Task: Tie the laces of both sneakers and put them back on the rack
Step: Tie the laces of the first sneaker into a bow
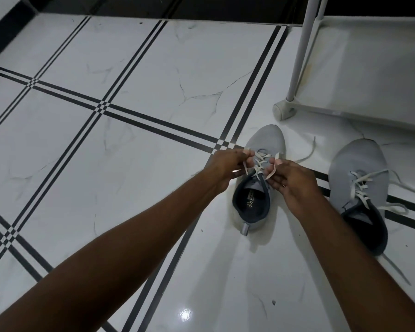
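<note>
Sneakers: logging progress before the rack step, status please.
Left hand and right hand each pinching a lace of the left sneaker. Right sneaker untied, laces loose on floor. Rack clear.

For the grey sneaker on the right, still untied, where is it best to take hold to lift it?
Probably the dark heel collar of the right sneaker, from above on the near side: the opening faces up and toward the person, and its loose laces trail sideways, clear of that rim.

Not much to report on the person, honestly: both forearms are bare all the way down, no sleeves showing, and the left hand (222, 167) and right hand (295, 183) are bare too, fingernails kept short.
</note>
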The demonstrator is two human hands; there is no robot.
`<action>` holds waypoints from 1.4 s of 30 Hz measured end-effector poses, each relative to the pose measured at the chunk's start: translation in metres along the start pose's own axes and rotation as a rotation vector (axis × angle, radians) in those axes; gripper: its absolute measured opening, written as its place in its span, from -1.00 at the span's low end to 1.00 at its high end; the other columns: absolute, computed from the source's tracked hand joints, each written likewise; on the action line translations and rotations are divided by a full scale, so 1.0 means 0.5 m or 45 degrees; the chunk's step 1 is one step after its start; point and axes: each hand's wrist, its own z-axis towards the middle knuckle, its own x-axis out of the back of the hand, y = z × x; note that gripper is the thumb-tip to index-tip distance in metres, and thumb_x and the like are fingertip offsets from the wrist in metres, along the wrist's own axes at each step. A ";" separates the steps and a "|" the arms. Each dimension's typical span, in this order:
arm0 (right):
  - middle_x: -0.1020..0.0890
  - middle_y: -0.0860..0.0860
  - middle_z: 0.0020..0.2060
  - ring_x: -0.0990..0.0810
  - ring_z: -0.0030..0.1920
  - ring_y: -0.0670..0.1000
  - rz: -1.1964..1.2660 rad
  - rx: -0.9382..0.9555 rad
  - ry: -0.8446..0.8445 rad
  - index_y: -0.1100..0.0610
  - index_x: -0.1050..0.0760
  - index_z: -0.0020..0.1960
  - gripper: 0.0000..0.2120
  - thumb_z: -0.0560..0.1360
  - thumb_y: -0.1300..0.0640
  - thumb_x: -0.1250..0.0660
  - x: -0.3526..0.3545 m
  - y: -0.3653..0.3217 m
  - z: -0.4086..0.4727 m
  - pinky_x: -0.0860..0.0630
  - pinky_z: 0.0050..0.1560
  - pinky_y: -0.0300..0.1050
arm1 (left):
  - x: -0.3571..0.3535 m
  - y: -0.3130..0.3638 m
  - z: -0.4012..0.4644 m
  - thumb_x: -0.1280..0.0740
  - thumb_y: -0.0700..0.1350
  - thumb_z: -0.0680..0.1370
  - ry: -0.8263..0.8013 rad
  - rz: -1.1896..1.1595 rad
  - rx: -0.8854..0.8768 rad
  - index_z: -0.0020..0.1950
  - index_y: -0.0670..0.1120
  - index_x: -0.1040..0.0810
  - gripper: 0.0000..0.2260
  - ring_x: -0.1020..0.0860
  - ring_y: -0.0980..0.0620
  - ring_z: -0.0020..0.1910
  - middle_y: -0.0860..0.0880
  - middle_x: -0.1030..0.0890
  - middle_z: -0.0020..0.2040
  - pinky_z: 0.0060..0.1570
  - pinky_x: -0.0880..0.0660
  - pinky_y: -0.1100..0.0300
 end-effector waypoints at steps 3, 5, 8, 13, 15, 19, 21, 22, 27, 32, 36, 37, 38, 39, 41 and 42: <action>-0.58 0.10 -0.32 -0.64 -0.24 0.05 0.190 -0.016 -0.009 0.23 -0.55 -0.06 -0.85 0.61 0.25 -0.23 0.001 -0.003 0.005 -0.68 -0.06 -0.06 | 0.008 0.014 -0.002 -0.21 -0.19 0.65 -0.129 -0.219 -0.032 0.05 -0.19 -0.56 -0.85 -0.63 0.00 -0.22 -0.04 -0.56 -0.30 -0.05 -0.65 0.08; -0.52 0.06 -0.39 -0.58 -0.37 -0.01 0.202 -0.014 0.019 0.21 -0.53 -0.09 -0.83 0.62 0.25 -0.21 -0.003 0.001 0.013 -0.67 -0.18 -0.11 | 0.012 0.019 0.001 -0.17 -0.22 0.65 -0.132 -0.219 -0.042 0.02 -0.17 -0.54 -0.85 -0.50 0.09 -0.40 -0.03 -0.50 -0.32 -0.32 -0.54 0.22; -0.42 0.04 -0.43 -0.39 -0.54 -0.10 0.091 0.014 0.160 0.19 -0.51 -0.15 -0.79 0.60 0.30 -0.18 0.004 0.007 0.038 -0.45 -0.46 -0.20 | 0.020 0.002 0.014 -0.19 -0.23 0.63 -0.075 -0.040 -0.055 -0.07 -0.16 -0.58 -0.81 -0.28 0.15 -0.52 0.01 -0.42 -0.43 -0.52 -0.25 0.31; -0.40 0.07 -0.45 -0.30 -0.64 -0.12 -0.105 0.060 0.298 0.22 -0.51 -0.24 -0.75 0.56 0.37 -0.18 0.027 0.022 0.057 -0.29 -0.58 -0.27 | 0.049 -0.032 0.025 -0.25 -0.25 0.62 0.013 0.207 -0.066 -0.13 -0.21 -0.64 -0.80 -0.30 0.17 -0.58 0.03 -0.41 -0.54 -0.61 -0.23 0.35; -0.42 0.07 -0.45 -0.31 -0.64 -0.13 -0.167 0.117 0.298 0.21 -0.52 -0.27 -0.74 0.55 0.37 -0.21 0.026 0.023 0.056 -0.28 -0.58 -0.28 | 0.054 -0.035 0.025 -0.26 -0.24 0.63 -0.005 0.247 -0.078 -0.11 -0.22 -0.65 -0.80 -0.30 0.16 -0.56 0.05 -0.41 -0.55 -0.59 -0.24 0.35; -0.45 0.08 -0.47 -0.37 -0.57 -0.08 -0.337 0.255 0.268 0.21 -0.56 -0.25 -0.76 0.56 0.34 -0.24 0.016 0.014 0.045 -0.39 -0.53 -0.22 | 0.062 -0.024 0.026 -0.28 -0.21 0.63 -0.022 0.343 -0.132 -0.06 -0.24 -0.67 -0.80 -0.34 0.12 -0.49 0.00 -0.45 -0.47 -0.55 -0.31 0.34; -0.52 0.11 -0.44 -0.48 -0.55 -0.05 -0.379 0.320 0.183 0.25 -0.58 -0.17 -0.82 0.56 0.31 -0.25 0.010 0.002 0.029 -0.52 -0.49 -0.19 | 0.061 -0.003 0.027 -0.29 -0.18 0.63 -0.080 0.444 -0.178 0.02 -0.24 -0.69 -0.80 -0.38 0.13 -0.49 -0.03 -0.52 -0.40 -0.48 -0.40 0.30; -0.56 0.13 -0.40 -0.55 -0.51 -0.04 -0.367 0.333 0.132 0.27 -0.58 -0.12 -0.84 0.57 0.30 -0.26 0.009 -0.006 0.022 -0.57 -0.45 -0.18 | 0.056 0.008 0.026 -0.30 -0.17 0.63 -0.116 0.499 -0.203 0.05 -0.22 -0.70 -0.80 -0.40 0.14 -0.49 -0.04 -0.57 -0.36 -0.44 -0.43 0.29; -0.73 0.12 -0.11 -0.73 -0.10 0.16 -0.501 0.417 -0.004 0.18 -0.66 -0.10 -0.86 0.54 0.18 -0.34 -0.007 -0.055 0.002 -0.69 -0.11 0.14 | 0.003 0.041 -0.006 -0.30 -0.28 0.56 -0.394 0.860 -0.281 0.03 -0.20 -0.70 -0.82 -0.44 0.16 -0.50 -0.14 -0.67 -0.24 -0.39 -0.44 0.25; -0.70 0.24 -0.18 -0.67 -0.24 0.17 -0.660 0.409 -0.200 0.11 -0.68 -0.07 -0.86 0.55 0.10 -0.37 -0.033 -0.061 0.003 -0.65 -0.07 0.18 | -0.007 0.072 -0.039 -0.41 -0.11 0.55 -0.536 0.962 -0.291 -0.06 -0.27 -0.68 -0.79 -0.43 0.10 -0.45 -0.17 -0.61 -0.29 -0.33 -0.45 0.21; -0.74 0.12 -0.21 -0.58 -0.45 0.04 -1.061 0.445 -0.190 0.09 -0.67 -0.05 -0.79 0.58 0.20 -0.25 -0.014 -0.051 0.019 -0.49 -0.47 -0.16 | 0.040 0.103 -0.037 -0.38 0.01 0.59 -0.412 0.826 -0.304 -0.06 -0.24 -0.70 -0.69 -0.43 0.10 -0.45 -0.03 -0.56 -0.38 -0.35 -0.45 0.24; -0.74 0.08 -0.23 -0.54 -0.50 0.02 -1.182 0.408 -0.206 0.08 -0.68 -0.04 -0.77 0.56 0.24 -0.25 -0.006 -0.053 0.019 -0.41 -0.51 -0.21 | 0.052 0.108 -0.035 -0.38 0.00 0.59 -0.395 0.818 -0.314 -0.04 -0.23 -0.71 -0.70 -0.45 0.10 -0.44 -0.04 -0.57 -0.36 -0.34 -0.46 0.24; -0.74 0.07 -0.24 -0.53 -0.50 0.01 -1.295 0.370 -0.234 0.07 -0.70 -0.04 -0.76 0.52 0.28 -0.27 -0.002 -0.055 0.018 -0.39 -0.52 -0.23 | 0.062 0.114 -0.035 -0.38 -0.02 0.59 -0.394 0.822 -0.324 -0.02 -0.24 -0.71 -0.72 -0.48 0.10 -0.42 -0.05 -0.60 -0.33 -0.33 -0.48 0.24; -0.74 0.06 -0.23 -0.54 -0.47 0.00 -1.404 0.354 -0.267 0.06 -0.71 -0.05 -0.77 0.48 0.29 -0.31 -0.001 -0.056 0.016 -0.42 -0.47 -0.23 | 0.070 0.117 -0.034 -0.40 -0.05 0.58 -0.400 0.835 -0.334 -0.02 -0.24 -0.71 -0.75 -0.52 0.10 -0.41 -0.06 -0.62 -0.32 -0.32 -0.50 0.24; -0.74 0.02 -0.15 -0.61 -0.29 -0.03 -1.535 0.463 -0.279 0.05 -0.73 -0.02 -0.77 0.46 0.29 -0.37 -0.008 -0.057 0.014 -0.54 -0.22 -0.18 | 0.074 0.125 -0.038 -0.44 -0.14 0.54 -0.406 0.941 -0.407 -0.06 -0.25 -0.71 -0.83 -0.59 0.11 -0.39 -0.04 -0.65 -0.34 -0.29 -0.53 0.27; -0.74 0.02 -0.10 -0.64 -0.17 -0.02 -1.501 0.534 -0.273 0.08 -0.72 0.01 -0.77 0.49 0.31 -0.35 -0.015 -0.055 0.014 -0.55 -0.07 -0.16 | 0.071 0.129 -0.041 -0.46 -0.18 0.51 -0.386 1.075 -0.502 -0.08 -0.24 -0.72 -0.87 -0.60 0.15 -0.39 -0.01 -0.65 -0.36 -0.29 -0.52 0.32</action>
